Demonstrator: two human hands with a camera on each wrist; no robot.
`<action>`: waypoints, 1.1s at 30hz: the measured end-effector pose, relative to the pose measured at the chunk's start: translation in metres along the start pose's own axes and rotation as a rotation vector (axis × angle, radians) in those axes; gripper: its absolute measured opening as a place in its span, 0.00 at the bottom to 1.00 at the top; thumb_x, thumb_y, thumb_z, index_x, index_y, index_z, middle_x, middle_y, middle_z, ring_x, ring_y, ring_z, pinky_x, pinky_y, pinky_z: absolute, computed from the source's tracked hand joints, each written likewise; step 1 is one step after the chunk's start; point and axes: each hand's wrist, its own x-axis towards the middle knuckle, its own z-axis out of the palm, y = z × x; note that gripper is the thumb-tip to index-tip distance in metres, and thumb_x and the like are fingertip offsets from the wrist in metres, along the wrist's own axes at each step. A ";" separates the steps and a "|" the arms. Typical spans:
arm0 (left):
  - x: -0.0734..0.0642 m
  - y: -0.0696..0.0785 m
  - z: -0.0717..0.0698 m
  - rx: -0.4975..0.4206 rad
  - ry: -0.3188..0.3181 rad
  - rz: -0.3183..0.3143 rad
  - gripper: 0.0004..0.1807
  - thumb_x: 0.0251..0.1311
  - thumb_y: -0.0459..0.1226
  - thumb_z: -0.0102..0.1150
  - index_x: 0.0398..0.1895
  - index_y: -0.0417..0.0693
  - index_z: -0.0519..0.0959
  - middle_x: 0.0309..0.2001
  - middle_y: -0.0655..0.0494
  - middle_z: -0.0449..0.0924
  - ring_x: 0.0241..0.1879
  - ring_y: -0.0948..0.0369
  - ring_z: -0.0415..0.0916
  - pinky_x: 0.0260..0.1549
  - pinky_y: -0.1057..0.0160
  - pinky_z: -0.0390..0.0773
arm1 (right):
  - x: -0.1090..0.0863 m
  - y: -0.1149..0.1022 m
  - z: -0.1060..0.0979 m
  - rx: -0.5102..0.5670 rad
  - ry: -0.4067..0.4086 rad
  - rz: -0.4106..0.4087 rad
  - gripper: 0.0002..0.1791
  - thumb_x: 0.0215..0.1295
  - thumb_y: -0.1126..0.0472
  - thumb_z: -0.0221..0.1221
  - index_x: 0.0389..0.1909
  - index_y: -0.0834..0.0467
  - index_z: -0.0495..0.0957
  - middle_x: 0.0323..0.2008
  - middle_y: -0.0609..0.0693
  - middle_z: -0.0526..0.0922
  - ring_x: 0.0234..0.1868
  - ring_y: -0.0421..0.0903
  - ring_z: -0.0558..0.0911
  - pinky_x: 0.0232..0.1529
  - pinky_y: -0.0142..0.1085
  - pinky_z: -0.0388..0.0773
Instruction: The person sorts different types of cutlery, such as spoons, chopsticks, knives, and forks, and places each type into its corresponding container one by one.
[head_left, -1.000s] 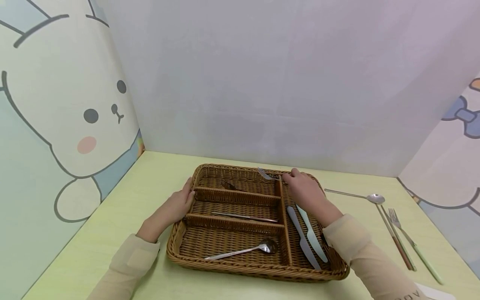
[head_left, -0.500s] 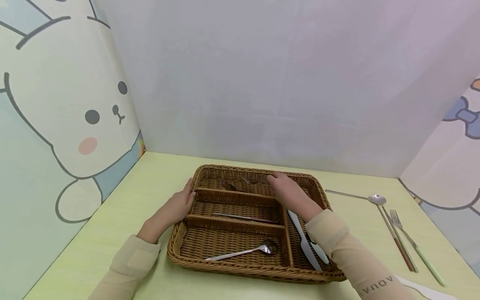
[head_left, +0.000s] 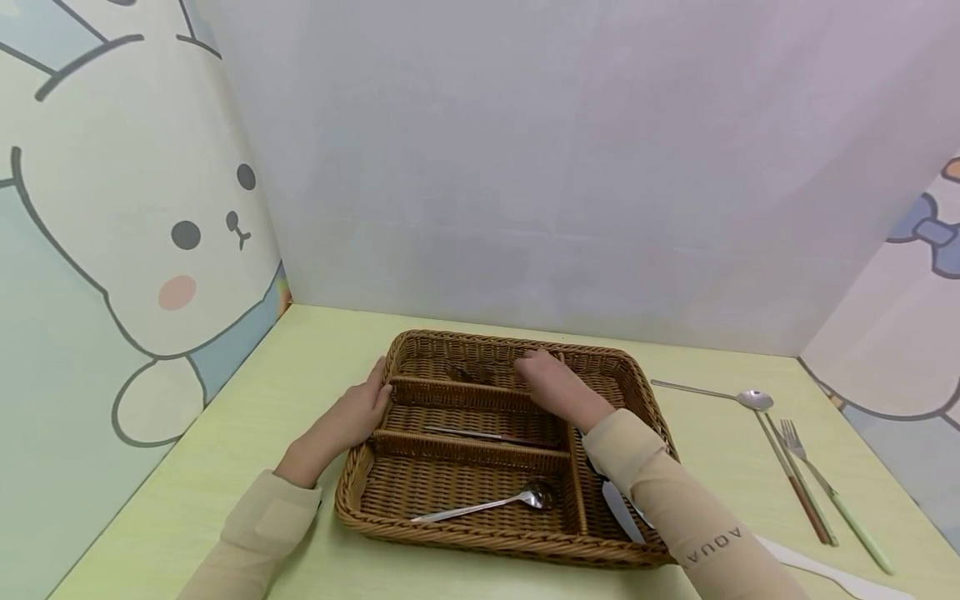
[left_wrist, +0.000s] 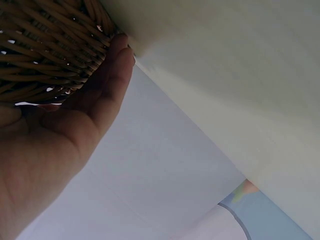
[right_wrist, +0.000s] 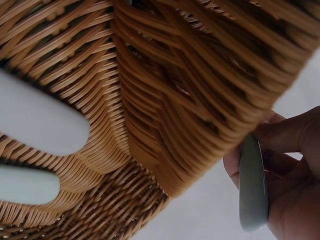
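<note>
A brown wicker cutlery basket (head_left: 480, 537) with dividers sits on the table. My left hand (head_left: 360, 414) holds its left side; in the left wrist view, my fingers (left_wrist: 112, 85) lie against the outer weave. My right hand (head_left: 553, 385) reaches into the back-left compartment. In the right wrist view it pinches a fork's grey-green handle (right_wrist: 253, 187) beside the woven divider; the fork's head is hidden. A spoon (head_left: 534, 498) lies in the front compartment and chopsticks (head_left: 465, 432) in the middle one. Knives, including a grey one (head_left: 621, 512), lie in the right compartment, partly behind my sleeve.
To the right of the basket lie a spoon (head_left: 752, 400), chopsticks (head_left: 802, 492), a green-handled fork (head_left: 840, 500) and a white knife (head_left: 825, 571). A plain wall (head_left: 525, 208) rises behind the table, and printed panels (head_left: 135, 250) stand at both sides.
My right hand has carried the fork left from above the divider and lowered it into the back-left compartment. The right sleeve now covers more of the knives. My left hand stays put.
</note>
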 end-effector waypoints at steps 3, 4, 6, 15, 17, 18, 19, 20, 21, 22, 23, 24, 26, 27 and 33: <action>0.000 0.000 0.000 0.002 -0.002 -0.005 0.32 0.72 0.39 0.30 0.69 0.30 0.35 0.17 0.53 0.65 0.10 0.64 0.54 0.24 0.62 0.68 | 0.003 0.000 0.002 0.043 -0.030 0.012 0.13 0.57 0.77 0.55 0.39 0.62 0.81 0.37 0.56 0.81 0.41 0.50 0.77 0.41 0.39 0.76; 0.000 0.000 0.000 0.005 -0.002 -0.005 0.32 0.72 0.39 0.30 0.69 0.30 0.35 0.17 0.53 0.66 0.10 0.64 0.55 0.25 0.62 0.69 | 0.004 0.000 0.002 0.058 -0.043 0.016 0.13 0.56 0.78 0.55 0.39 0.63 0.81 0.38 0.57 0.81 0.42 0.51 0.77 0.42 0.39 0.76; 0.000 0.000 0.001 0.007 -0.002 -0.006 0.32 0.72 0.39 0.30 0.69 0.30 0.35 0.18 0.53 0.66 0.10 0.63 0.55 0.26 0.61 0.69 | 0.006 -0.001 0.003 0.077 -0.072 0.024 0.14 0.56 0.78 0.55 0.39 0.62 0.82 0.39 0.57 0.81 0.44 0.51 0.77 0.44 0.39 0.76; 0.000 0.000 0.000 -0.003 0.001 0.000 0.32 0.72 0.38 0.30 0.69 0.30 0.35 0.19 0.53 0.66 0.10 0.64 0.55 0.26 0.61 0.70 | 0.014 0.001 0.011 0.110 -0.174 0.022 0.17 0.57 0.80 0.52 0.44 0.63 0.80 0.44 0.56 0.78 0.49 0.52 0.76 0.47 0.40 0.75; 0.000 0.001 0.000 -0.008 -0.003 -0.005 0.32 0.72 0.39 0.30 0.70 0.31 0.34 0.19 0.53 0.66 0.10 0.64 0.55 0.25 0.62 0.69 | 0.016 0.001 0.012 0.118 -0.185 0.019 0.17 0.57 0.80 0.52 0.44 0.64 0.80 0.45 0.56 0.78 0.49 0.52 0.76 0.48 0.39 0.75; 0.000 0.001 -0.001 -0.007 -0.004 -0.003 0.32 0.72 0.38 0.30 0.69 0.30 0.34 0.18 0.53 0.66 0.10 0.64 0.55 0.24 0.62 0.69 | 0.017 0.001 0.012 0.121 -0.190 0.018 0.18 0.57 0.80 0.52 0.45 0.64 0.80 0.46 0.56 0.78 0.50 0.52 0.76 0.48 0.40 0.75; 0.000 0.001 -0.001 -0.011 -0.005 -0.007 0.32 0.72 0.38 0.30 0.69 0.30 0.34 0.18 0.53 0.66 0.10 0.64 0.54 0.23 0.62 0.69 | 0.017 0.001 0.012 0.124 -0.195 0.018 0.18 0.57 0.80 0.52 0.45 0.64 0.80 0.47 0.56 0.77 0.51 0.53 0.75 0.49 0.40 0.75; 0.000 0.001 -0.001 -0.009 -0.006 -0.004 0.32 0.72 0.38 0.30 0.69 0.30 0.34 0.18 0.53 0.66 0.10 0.64 0.54 0.23 0.62 0.68 | 0.018 0.001 0.012 0.131 -0.200 0.019 0.18 0.57 0.80 0.52 0.45 0.64 0.80 0.48 0.57 0.77 0.52 0.53 0.75 0.50 0.40 0.75; 0.000 0.002 -0.002 -0.013 -0.006 -0.006 0.32 0.72 0.38 0.30 0.69 0.30 0.34 0.18 0.53 0.66 0.10 0.64 0.54 0.23 0.63 0.68 | 0.018 0.002 0.012 0.136 -0.205 0.019 0.18 0.57 0.80 0.52 0.46 0.64 0.79 0.49 0.57 0.76 0.53 0.53 0.74 0.50 0.40 0.74; 0.000 0.002 -0.002 -0.014 -0.007 -0.006 0.32 0.72 0.38 0.30 0.69 0.30 0.34 0.18 0.53 0.66 0.10 0.64 0.54 0.23 0.63 0.68 | 0.018 0.002 0.012 0.141 -0.207 0.017 0.18 0.57 0.80 0.52 0.46 0.64 0.79 0.50 0.58 0.76 0.54 0.54 0.74 0.51 0.41 0.74; 0.000 0.002 -0.002 -0.017 -0.008 -0.007 0.32 0.72 0.38 0.30 0.69 0.31 0.34 0.17 0.53 0.65 0.10 0.64 0.54 0.22 0.63 0.68 | 0.018 0.002 0.012 0.143 -0.211 0.019 0.18 0.57 0.80 0.51 0.46 0.64 0.79 0.51 0.58 0.75 0.54 0.54 0.74 0.51 0.41 0.74; 0.000 0.002 -0.002 -0.018 -0.010 -0.005 0.32 0.72 0.38 0.30 0.69 0.30 0.34 0.17 0.53 0.65 0.09 0.64 0.53 0.21 0.63 0.67 | 0.018 0.002 0.013 0.146 -0.212 0.021 0.18 0.57 0.80 0.51 0.46 0.65 0.79 0.52 0.58 0.74 0.55 0.54 0.73 0.52 0.42 0.73; 0.000 0.002 -0.002 -0.021 -0.011 -0.008 0.32 0.72 0.38 0.30 0.70 0.31 0.34 0.16 0.54 0.65 0.09 0.64 0.53 0.21 0.63 0.67 | 0.019 0.002 0.013 0.149 -0.212 0.020 0.18 0.57 0.80 0.51 0.47 0.65 0.78 0.53 0.59 0.74 0.55 0.55 0.74 0.52 0.42 0.73; 0.000 0.002 -0.002 -0.023 -0.011 -0.012 0.32 0.72 0.39 0.30 0.70 0.31 0.34 0.16 0.54 0.65 0.09 0.64 0.53 0.21 0.63 0.67 | 0.019 0.002 0.013 0.147 -0.213 0.020 0.18 0.57 0.80 0.51 0.47 0.65 0.78 0.53 0.59 0.74 0.54 0.54 0.74 0.52 0.42 0.73; 0.000 0.002 -0.001 -0.013 -0.007 -0.007 0.32 0.72 0.39 0.30 0.70 0.31 0.34 0.17 0.54 0.65 0.10 0.64 0.54 0.24 0.62 0.68 | 0.019 0.002 0.015 0.140 -0.214 0.034 0.19 0.58 0.80 0.49 0.49 0.66 0.77 0.53 0.59 0.73 0.54 0.54 0.73 0.52 0.42 0.73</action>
